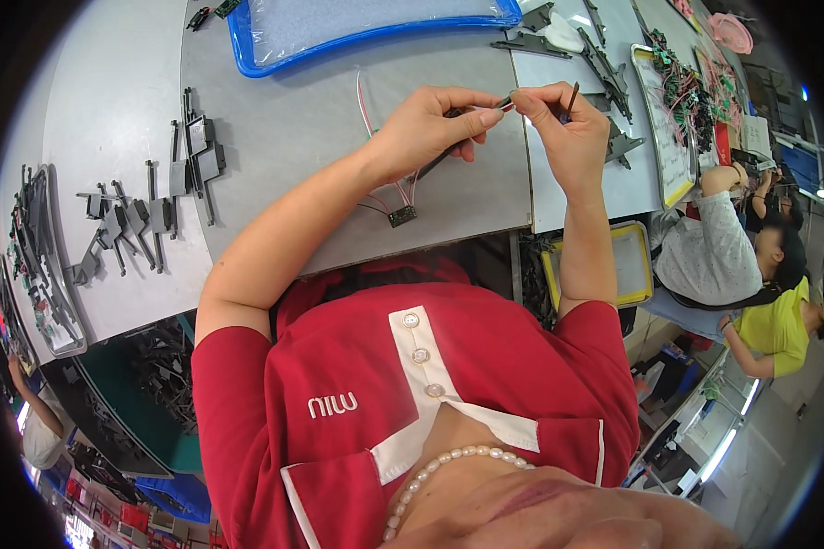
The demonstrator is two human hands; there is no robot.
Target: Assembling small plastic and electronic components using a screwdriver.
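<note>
My left hand (439,128) is closed around a long dark plastic part (439,162), whose lower end slants toward the table edge. My right hand (569,137) meets it fingertip to fingertip, pinching at the far end of the piece. A thin dark stick-like tool (572,99) juts up between the right fingers; its kind is unclear. Below my left hand a small green circuit board (401,216) lies on the grey table (339,229), with thin wires running up toward the hand. Red and white wires (363,102) also stick out beyond my left wrist.
A blue-rimmed tray (247,62) lined with clear plastic stands ahead. Dark plastic parts (137,220) lie to the left, more (604,78) at the right. A yellow-rimmed tray (645,128) holds wired boards. Bins of parts (156,375) sit below the table; co-workers (719,247) sit at right.
</note>
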